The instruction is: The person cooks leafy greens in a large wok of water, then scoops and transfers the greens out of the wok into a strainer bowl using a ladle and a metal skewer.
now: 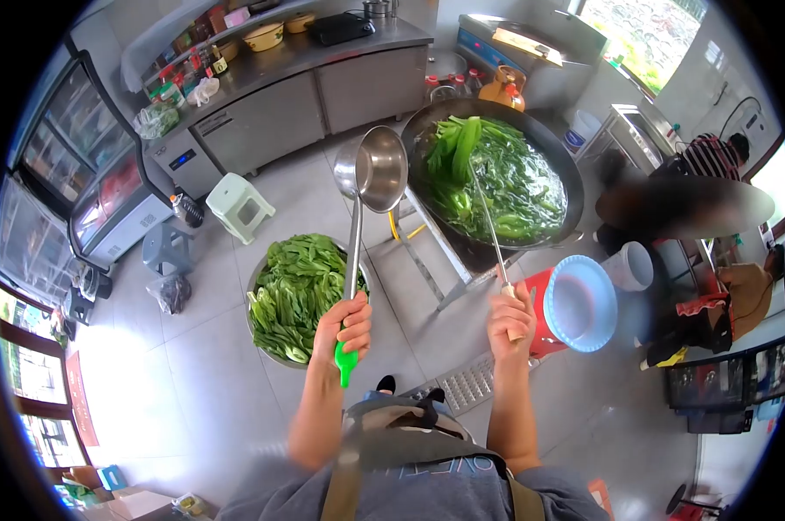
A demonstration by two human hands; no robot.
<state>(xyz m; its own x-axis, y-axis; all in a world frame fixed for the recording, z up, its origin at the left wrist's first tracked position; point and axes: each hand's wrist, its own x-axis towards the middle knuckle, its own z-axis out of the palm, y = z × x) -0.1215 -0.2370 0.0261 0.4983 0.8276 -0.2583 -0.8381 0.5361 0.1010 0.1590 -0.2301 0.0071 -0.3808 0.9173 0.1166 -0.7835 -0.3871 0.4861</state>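
Observation:
My left hand (341, 332) grips the green-ended handle of a steel ladle (382, 170), whose bowl hangs in the air just left of the wok's rim. In my right hand (511, 322) is a long thin metal tool (490, 217) with a pale wooden handle. Its far end is hidden among the leafy greens (466, 149), so I cannot tell its kind. A clump of these greens rises above the bubbly liquid in the large dark wok (570, 149). More greens (301, 291) fill a wide round basin on the floor, left of the ladle.
A light-blue basin (614, 304) and a red bucket (541, 300) stand beside my right hand. The wok sits on a metal stand (445, 260). Stools (236, 204) are on the left, a steel counter (275, 91) behind. Two people (748, 291) are at the right. A floor drain grate (469, 384) lies near my feet.

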